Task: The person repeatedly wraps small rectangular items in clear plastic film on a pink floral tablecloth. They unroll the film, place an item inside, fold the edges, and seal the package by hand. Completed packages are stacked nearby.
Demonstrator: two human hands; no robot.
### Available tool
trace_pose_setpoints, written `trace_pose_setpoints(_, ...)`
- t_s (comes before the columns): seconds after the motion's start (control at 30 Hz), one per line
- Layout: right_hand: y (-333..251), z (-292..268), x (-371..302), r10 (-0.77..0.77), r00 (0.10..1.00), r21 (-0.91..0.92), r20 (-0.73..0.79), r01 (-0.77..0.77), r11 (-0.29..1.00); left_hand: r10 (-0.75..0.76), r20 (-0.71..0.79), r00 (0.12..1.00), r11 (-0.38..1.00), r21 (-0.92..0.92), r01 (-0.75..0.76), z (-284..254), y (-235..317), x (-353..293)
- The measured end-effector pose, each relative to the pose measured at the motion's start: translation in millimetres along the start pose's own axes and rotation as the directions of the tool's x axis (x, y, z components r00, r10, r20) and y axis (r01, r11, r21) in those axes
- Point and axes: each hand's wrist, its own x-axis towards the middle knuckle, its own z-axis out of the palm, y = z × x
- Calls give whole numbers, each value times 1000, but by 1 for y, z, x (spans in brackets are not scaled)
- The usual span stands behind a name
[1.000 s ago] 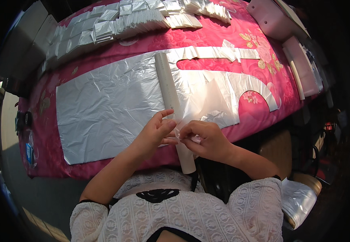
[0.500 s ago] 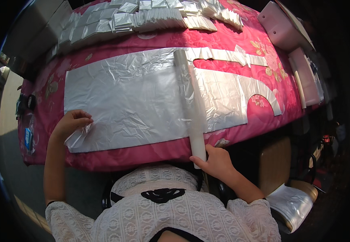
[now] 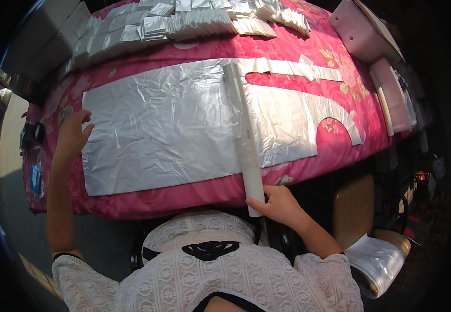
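Note:
A thin whitish plastic apron (image 3: 158, 130) lies spread across the table, its cut-out straps reaching to the right. Over the apron's middle rests a long pale tube (image 3: 251, 174), running from far to near. My right hand (image 3: 276, 204) is closed around the tube's near end, at the table's front edge. My left hand (image 3: 72, 136) hovers by the apron's left edge, thumb and fingers apart, with nothing in it. Light creases run over the plastic.
Piles of folded white plastic packets (image 3: 199, 26) line the far side of the pink flowered tablecloth (image 3: 210, 50). Pink boxes (image 3: 360, 31) stand at the right. A roll of black tape (image 3: 39, 132) lies far left. More plastic drapes a wooden chair (image 3: 354, 208) at lower right.
My left hand has let go of the apron's near left corner and moved away up along its left edge. That corner now lies flat. The right hand stays on the tube.

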Motion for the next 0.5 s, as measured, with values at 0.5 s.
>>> trace_pose_setpoints(0.5,12,-2,-2,20,999,37,37,-22,999,412,4,911,885,-242,-398,157,254,-12)
